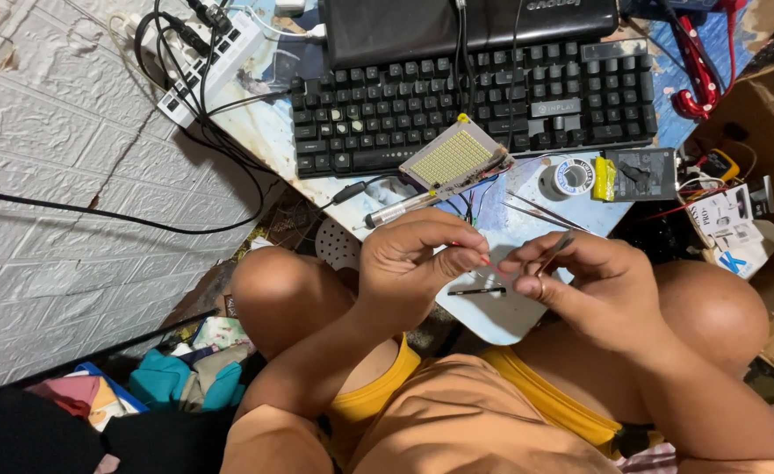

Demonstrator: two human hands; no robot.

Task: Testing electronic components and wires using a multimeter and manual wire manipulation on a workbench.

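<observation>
We hold our hands together just off the bench's near edge: the left hand (417, 254) is curled, fingertips pinched on something too small to make out, while the right hand (584, 285) grips thin tweezers (555, 253). A second pair of tweezers (540, 211) lies near that edge, beside the LED panel (453, 158) propped below the keyboard (470, 101).

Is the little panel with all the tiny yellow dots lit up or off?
Off. The LED panel leaning on the keyboard shows flat, dull yellow dots with no glow.
</observation>
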